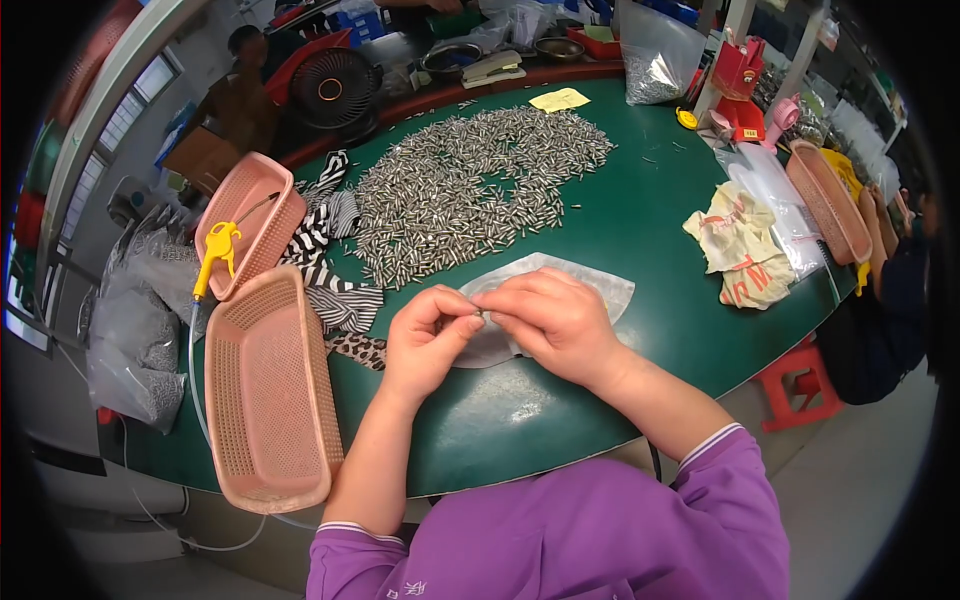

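My left hand (430,338) and my right hand (556,318) meet fingertip to fingertip over a whitish sheet (590,285) on the green table. Both are closed in a pinch. Between the fingertips a small silvery metal piece (481,313) shows, mostly covered by the fingers, so its exact kind is unclear. Just beyond my hands spreads a large pile of small, shiny, elongated metal parts (440,205). The sheet lies partly under my hands, and my fingers hide some of it.
A pink basket (268,390) stands left of my left forearm, with another pink basket (245,215) behind it holding a yellow air gun (217,255). Striped cloths (325,235) lie beside them. At right are a crumpled cloth (740,245), plastic bags (785,205) and a seated person (885,310).
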`<action>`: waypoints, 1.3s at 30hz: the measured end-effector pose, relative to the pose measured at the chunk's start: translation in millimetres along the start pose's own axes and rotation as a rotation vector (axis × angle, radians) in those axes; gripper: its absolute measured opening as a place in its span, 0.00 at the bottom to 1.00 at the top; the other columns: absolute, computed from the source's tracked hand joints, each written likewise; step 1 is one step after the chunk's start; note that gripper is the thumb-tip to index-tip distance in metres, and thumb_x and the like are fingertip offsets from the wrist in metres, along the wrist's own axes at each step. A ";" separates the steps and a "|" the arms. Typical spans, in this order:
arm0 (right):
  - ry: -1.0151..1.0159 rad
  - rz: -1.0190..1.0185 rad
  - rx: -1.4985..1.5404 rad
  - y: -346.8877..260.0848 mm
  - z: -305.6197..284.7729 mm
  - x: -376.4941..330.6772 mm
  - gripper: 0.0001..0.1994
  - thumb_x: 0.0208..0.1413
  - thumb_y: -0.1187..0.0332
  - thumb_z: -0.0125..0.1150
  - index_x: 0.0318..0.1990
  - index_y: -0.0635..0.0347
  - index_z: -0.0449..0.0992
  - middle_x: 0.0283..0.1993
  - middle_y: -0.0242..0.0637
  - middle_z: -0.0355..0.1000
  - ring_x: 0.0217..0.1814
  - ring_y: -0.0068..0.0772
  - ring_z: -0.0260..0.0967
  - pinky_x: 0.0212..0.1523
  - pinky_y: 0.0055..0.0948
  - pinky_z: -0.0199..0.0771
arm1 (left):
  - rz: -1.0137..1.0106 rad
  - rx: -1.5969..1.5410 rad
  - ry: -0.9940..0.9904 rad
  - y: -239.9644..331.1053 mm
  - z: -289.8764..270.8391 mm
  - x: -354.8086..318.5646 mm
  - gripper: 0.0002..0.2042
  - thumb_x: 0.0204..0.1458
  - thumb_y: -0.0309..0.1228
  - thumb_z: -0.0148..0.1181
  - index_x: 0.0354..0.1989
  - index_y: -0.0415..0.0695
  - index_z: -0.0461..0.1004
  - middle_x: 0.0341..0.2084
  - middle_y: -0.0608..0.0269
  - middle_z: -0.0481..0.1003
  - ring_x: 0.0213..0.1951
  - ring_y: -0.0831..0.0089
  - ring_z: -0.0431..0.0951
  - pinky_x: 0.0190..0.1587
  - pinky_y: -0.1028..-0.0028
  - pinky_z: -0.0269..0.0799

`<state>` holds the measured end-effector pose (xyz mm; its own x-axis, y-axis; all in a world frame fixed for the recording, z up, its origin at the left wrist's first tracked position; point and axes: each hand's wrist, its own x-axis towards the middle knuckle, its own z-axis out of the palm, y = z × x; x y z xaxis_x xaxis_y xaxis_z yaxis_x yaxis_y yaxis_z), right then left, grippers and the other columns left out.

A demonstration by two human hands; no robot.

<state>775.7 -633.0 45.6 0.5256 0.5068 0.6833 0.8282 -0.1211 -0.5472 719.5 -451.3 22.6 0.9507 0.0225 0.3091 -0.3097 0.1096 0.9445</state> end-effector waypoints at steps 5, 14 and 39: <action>0.028 0.024 -0.134 -0.5 -3.5 4.0 0.10 0.48 0.72 0.63 0.40 0.52 0.80 0.36 0.31 0.77 0.37 0.34 0.74 0.35 0.29 0.74 | -0.023 -0.033 0.046 0.1 -1.5 0.0 0.05 0.50 0.19 0.62 0.33 0.41 0.73 0.30 0.69 0.71 0.31 0.84 0.68 0.35 0.84 0.64; -0.005 0.004 0.072 2.1 1.8 -0.8 0.11 0.49 0.75 0.62 0.42 0.59 0.79 0.39 0.36 0.78 0.38 0.35 0.75 0.39 0.31 0.73 | -0.023 -0.065 0.097 -2.5 -0.8 -0.8 0.06 0.49 0.18 0.62 0.32 0.41 0.72 0.30 0.69 0.71 0.31 0.85 0.67 0.34 0.84 0.63; 0.006 0.026 0.044 2.1 2.6 -0.8 0.10 0.49 0.71 0.63 0.41 0.52 0.80 0.37 0.31 0.77 0.38 0.34 0.74 0.38 0.29 0.74 | 0.001 -0.008 0.071 -2.5 -2.1 -1.2 0.06 0.49 0.17 0.61 0.33 0.41 0.71 0.31 0.66 0.71 0.34 0.80 0.69 0.38 0.82 0.65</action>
<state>776.5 -631.4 42.6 0.5480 0.4989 0.6714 0.8050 -0.0963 -0.5854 719.1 -449.5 19.6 0.9491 0.0927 0.3011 -0.3107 0.1175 0.9432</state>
